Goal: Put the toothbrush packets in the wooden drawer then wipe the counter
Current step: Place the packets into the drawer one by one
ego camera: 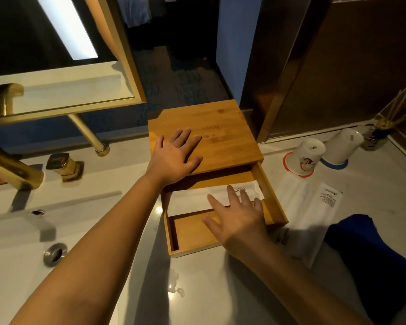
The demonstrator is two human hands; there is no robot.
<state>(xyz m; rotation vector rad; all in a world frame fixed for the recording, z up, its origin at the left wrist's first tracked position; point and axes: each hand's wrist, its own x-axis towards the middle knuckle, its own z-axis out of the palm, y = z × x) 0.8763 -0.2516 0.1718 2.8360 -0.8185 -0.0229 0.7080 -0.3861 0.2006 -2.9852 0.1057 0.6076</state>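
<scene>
A wooden box stands on the white counter, and its drawer is pulled out toward me. My left hand lies flat on the box lid with fingers spread. A white toothbrush packet lies inside the drawer. My right hand hovers over the drawer with straight fingers, its fingertips touching that packet. Another white packet lies on the counter to the right of the drawer. A blue cloth sits at the right edge.
Two upside-down cups stand behind the loose packet, with a reed diffuser further right. The sink with gold taps fills the left. Water drops lie on the counter near me.
</scene>
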